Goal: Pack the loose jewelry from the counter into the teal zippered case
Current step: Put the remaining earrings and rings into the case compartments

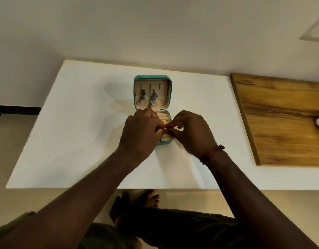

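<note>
Grip: the left hand (140, 130) and right hand (191, 132) meet fingertip to fingertip, fingers curled, both pinching one small gold piece (165, 128). A red thread band (211, 152) circles the right wrist. The piece is held over the near tray of the open teal case (135, 90), which the hands largely cover. Another gold item (163, 120) lies in that tray. Two dark earrings (142, 97) hang in the case's far lid. The case sits on the white surface (83, 123); a wooden board (281, 119) lies well right of it.
</note>
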